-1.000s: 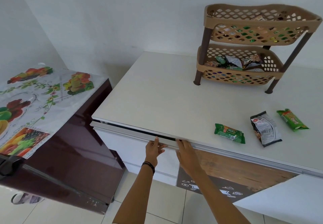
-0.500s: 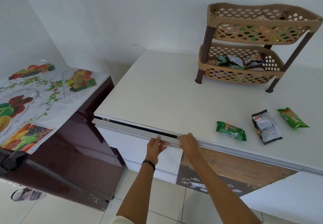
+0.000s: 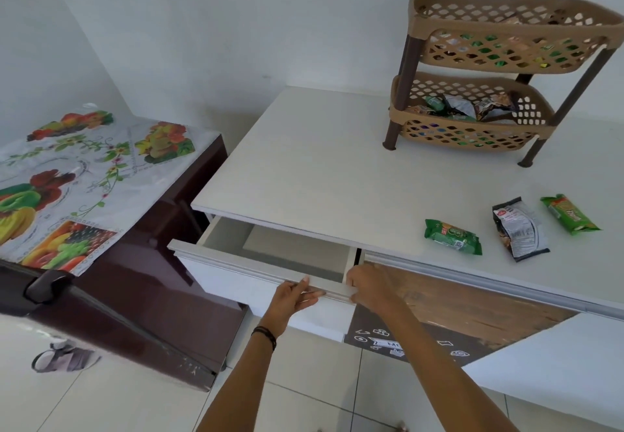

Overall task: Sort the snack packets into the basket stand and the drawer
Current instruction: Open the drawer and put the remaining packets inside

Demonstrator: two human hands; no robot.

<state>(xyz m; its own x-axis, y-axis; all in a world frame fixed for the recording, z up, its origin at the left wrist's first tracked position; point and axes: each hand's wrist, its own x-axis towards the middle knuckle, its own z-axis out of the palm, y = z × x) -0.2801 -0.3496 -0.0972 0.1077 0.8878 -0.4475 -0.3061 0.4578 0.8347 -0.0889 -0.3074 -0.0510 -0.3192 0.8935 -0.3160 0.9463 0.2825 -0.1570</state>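
The white drawer [image 3: 236, 268] under the counter stands partly pulled out, and its visible inside holds nothing. My left hand [image 3: 292, 298] grips the drawer's top front edge. My right hand [image 3: 366, 283] grips the same edge at its right end. Three snack packets lie on the white counter [image 3: 320, 178] to the right: a green one [image 3: 452, 236], a black-and-white one [image 3: 520, 228] and another green one [image 3: 569, 214]. A tan two-tier basket stand [image 3: 499, 74] at the back right holds several packets on both tiers.
A dark maroon fridge [image 3: 135, 279] with a fruit-print cover [image 3: 67, 182] stands left of the counter, close to the drawer's side. A white cabinet door [image 3: 553, 357] hangs open at the lower right. A sandal [image 3: 64, 357] lies on the tiled floor.
The drawer has slid out from nearly shut to partly open, with both hands moving toward me on its front edge.
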